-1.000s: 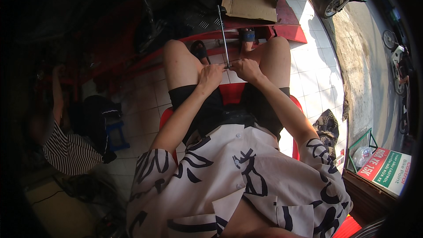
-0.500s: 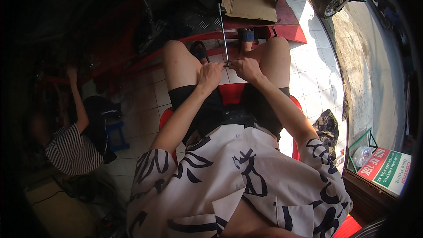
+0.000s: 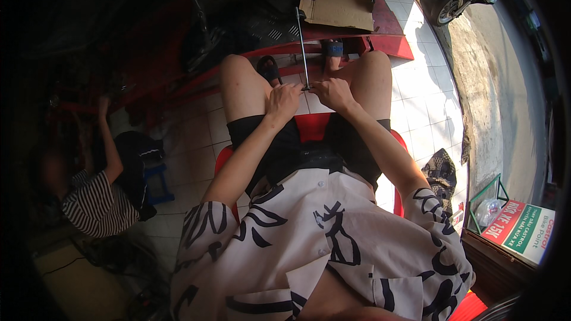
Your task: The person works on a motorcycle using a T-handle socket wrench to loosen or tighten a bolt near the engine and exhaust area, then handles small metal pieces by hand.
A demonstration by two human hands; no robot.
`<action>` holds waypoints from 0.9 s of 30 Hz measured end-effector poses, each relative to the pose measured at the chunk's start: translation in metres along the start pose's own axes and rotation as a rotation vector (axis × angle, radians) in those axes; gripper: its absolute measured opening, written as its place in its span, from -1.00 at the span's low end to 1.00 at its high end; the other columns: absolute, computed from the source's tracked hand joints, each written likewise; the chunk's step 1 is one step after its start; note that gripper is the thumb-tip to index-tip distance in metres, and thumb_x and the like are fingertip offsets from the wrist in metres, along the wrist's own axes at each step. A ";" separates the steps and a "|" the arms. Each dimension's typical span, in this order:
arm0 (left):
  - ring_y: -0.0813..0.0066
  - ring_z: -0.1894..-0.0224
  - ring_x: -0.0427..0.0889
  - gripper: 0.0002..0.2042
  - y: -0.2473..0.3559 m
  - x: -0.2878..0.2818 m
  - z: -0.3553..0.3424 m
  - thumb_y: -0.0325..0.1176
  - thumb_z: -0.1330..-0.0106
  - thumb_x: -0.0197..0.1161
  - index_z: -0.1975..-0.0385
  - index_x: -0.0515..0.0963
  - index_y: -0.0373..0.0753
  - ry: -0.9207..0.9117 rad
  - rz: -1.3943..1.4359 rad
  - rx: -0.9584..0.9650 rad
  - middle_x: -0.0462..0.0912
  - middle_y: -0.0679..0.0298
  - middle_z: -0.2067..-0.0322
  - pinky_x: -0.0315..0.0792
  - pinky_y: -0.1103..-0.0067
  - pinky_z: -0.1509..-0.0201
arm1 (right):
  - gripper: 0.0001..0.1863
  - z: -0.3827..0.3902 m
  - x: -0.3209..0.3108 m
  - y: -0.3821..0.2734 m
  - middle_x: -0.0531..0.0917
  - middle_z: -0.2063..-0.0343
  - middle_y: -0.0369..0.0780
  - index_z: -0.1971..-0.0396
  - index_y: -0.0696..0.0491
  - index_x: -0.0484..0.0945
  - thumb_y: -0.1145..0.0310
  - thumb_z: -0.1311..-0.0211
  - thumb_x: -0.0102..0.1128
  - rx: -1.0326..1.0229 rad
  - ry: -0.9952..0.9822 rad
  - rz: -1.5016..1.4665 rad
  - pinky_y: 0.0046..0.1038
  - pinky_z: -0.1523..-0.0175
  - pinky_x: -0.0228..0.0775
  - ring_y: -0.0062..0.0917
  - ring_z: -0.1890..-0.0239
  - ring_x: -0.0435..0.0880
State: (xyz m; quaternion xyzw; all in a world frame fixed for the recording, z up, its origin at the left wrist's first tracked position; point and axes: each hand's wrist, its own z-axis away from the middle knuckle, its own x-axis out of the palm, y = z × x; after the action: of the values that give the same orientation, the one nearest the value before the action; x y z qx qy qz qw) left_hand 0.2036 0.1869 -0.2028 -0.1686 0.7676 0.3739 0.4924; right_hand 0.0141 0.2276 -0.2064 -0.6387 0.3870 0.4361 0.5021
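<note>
Between my knees, my left hand (image 3: 284,100) and my right hand (image 3: 333,93) meet at the near end of a T-handle wrench (image 3: 303,47). Its long silver shaft points away from me, toward a red platform. Each hand has its fingers closed round one side of the short crossbar, of which only a small middle piece shows between them. The far tip of the shaft appears just left of an open cardboard box (image 3: 342,9); whether it touches anything there I cannot tell.
I sit on a red stool (image 3: 399,199). Ahead lies the red platform (image 3: 389,44) with dark parts on it. At left, a co-worker in a striped shirt (image 3: 101,205) reaches forward beside a blue stool (image 3: 157,183). A signboard (image 3: 517,229) stands right; a vehicle wheel (image 3: 450,10) is far right.
My hands and the wrench look nearly the same as before. The co-worker's raised hand has shifted slightly right and nearer.
</note>
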 end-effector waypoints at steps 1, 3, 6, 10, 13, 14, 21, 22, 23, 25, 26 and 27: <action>-0.01 0.30 0.62 -0.83 0.000 0.000 0.000 -0.33 -0.28 0.13 0.27 0.60 -0.24 -0.003 0.011 -0.001 0.65 0.00 0.40 0.45 0.25 0.16 | -0.78 0.000 0.001 0.000 0.66 0.56 -0.13 0.32 -0.08 0.68 0.13 -0.19 0.17 -0.002 0.004 0.000 -0.19 0.39 0.47 -0.21 0.48 0.65; -0.02 0.31 0.63 -0.83 0.001 0.001 -0.001 -0.32 -0.28 0.13 0.29 0.60 -0.26 -0.015 0.017 -0.007 0.65 0.00 0.41 0.45 0.24 0.17 | -0.77 0.000 0.002 0.001 0.66 0.56 -0.13 0.32 -0.08 0.67 0.12 -0.19 0.18 -0.007 0.008 -0.006 -0.18 0.39 0.47 -0.20 0.48 0.66; -0.03 0.31 0.63 -0.83 0.003 -0.001 -0.001 -0.32 -0.29 0.12 0.32 0.58 -0.28 -0.031 -0.001 -0.012 0.65 0.00 0.41 0.44 0.23 0.18 | -0.76 0.000 0.002 0.002 0.66 0.55 -0.12 0.31 -0.08 0.67 0.10 -0.18 0.19 0.000 0.007 -0.021 -0.17 0.37 0.48 -0.19 0.47 0.66; -0.03 0.32 0.62 -0.83 0.003 -0.001 -0.002 -0.31 -0.30 0.12 0.36 0.55 -0.29 -0.010 -0.027 0.013 0.65 -0.01 0.41 0.44 0.23 0.20 | -0.74 -0.002 0.000 0.001 0.66 0.56 -0.11 0.30 -0.06 0.67 0.09 -0.18 0.19 0.026 -0.008 -0.057 -0.15 0.34 0.49 -0.17 0.46 0.66; 0.05 0.29 0.64 -0.82 0.002 0.000 0.000 -0.29 -0.31 0.12 0.36 0.56 -0.27 -0.044 0.003 -0.037 0.64 0.05 0.42 0.45 0.25 0.17 | -0.75 -0.001 -0.008 -0.006 0.66 0.55 -0.10 0.29 -0.05 0.67 0.11 -0.17 0.21 0.041 -0.017 -0.047 -0.14 0.32 0.49 -0.15 0.45 0.65; 0.09 0.28 0.65 -0.81 0.002 0.000 0.001 -0.27 -0.31 0.12 0.35 0.56 -0.26 -0.064 0.019 -0.065 0.64 0.08 0.43 0.45 0.26 0.16 | -0.75 -0.002 -0.008 -0.007 0.66 0.55 -0.09 0.30 -0.04 0.66 0.12 -0.17 0.22 0.037 -0.006 -0.079 -0.15 0.31 0.50 -0.15 0.45 0.65; 0.08 0.26 0.64 -0.81 0.002 0.000 -0.003 -0.27 -0.30 0.14 0.36 0.56 -0.27 -0.005 -0.020 0.010 0.64 0.07 0.42 0.44 0.26 0.14 | -0.76 -0.003 -0.002 0.005 0.67 0.53 -0.09 0.33 0.03 0.66 0.17 -0.15 0.24 0.039 -0.009 -0.225 -0.17 0.28 0.50 -0.13 0.44 0.65; 0.07 0.26 0.63 -0.81 0.001 0.000 -0.003 -0.27 -0.30 0.14 0.36 0.56 -0.27 -0.006 -0.023 0.007 0.64 0.06 0.42 0.45 0.26 0.15 | -0.75 -0.003 -0.002 0.004 0.68 0.52 -0.10 0.33 0.04 0.65 0.17 -0.15 0.24 0.037 -0.011 -0.234 -0.17 0.28 0.50 -0.13 0.44 0.65; 0.07 0.27 0.63 -0.80 0.001 0.000 -0.002 -0.26 -0.30 0.14 0.36 0.56 -0.28 -0.008 -0.025 0.005 0.64 0.06 0.42 0.45 0.25 0.15 | -0.75 -0.003 -0.002 0.004 0.68 0.52 -0.10 0.33 0.04 0.65 0.17 -0.15 0.25 0.037 -0.029 -0.224 -0.17 0.27 0.50 -0.13 0.44 0.66; 0.00 0.27 0.62 -0.81 0.004 -0.003 -0.002 -0.30 -0.30 0.13 0.38 0.54 -0.31 -0.038 0.014 -0.017 0.64 0.00 0.40 0.45 0.22 0.15 | -0.74 -0.003 -0.002 0.005 0.68 0.52 -0.11 0.32 0.04 0.65 0.16 -0.15 0.25 0.043 -0.064 -0.202 -0.17 0.27 0.50 -0.14 0.43 0.66; -0.04 0.28 0.62 -0.81 0.006 -0.004 -0.002 -0.32 -0.29 0.12 0.39 0.54 -0.33 -0.054 0.034 -0.028 0.64 -0.03 0.40 0.45 0.21 0.15 | -0.75 -0.002 -0.001 0.006 0.69 0.51 -0.11 0.32 0.04 0.64 0.16 -0.15 0.24 0.045 -0.075 -0.199 -0.17 0.27 0.50 -0.14 0.43 0.66; -0.04 0.28 0.62 -0.81 0.006 -0.004 -0.002 -0.33 -0.29 0.12 0.39 0.54 -0.33 -0.063 0.045 -0.034 0.64 -0.04 0.40 0.46 0.21 0.15 | -0.75 -0.003 0.000 0.007 0.69 0.51 -0.12 0.31 0.04 0.64 0.16 -0.15 0.24 0.046 -0.084 -0.195 -0.17 0.27 0.50 -0.14 0.43 0.66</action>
State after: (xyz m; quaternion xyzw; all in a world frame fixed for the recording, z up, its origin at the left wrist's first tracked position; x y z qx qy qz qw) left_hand 0.2004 0.1888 -0.1964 -0.1478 0.7488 0.4029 0.5051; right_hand 0.0081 0.2237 -0.2080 -0.6429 0.3115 0.4025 0.5724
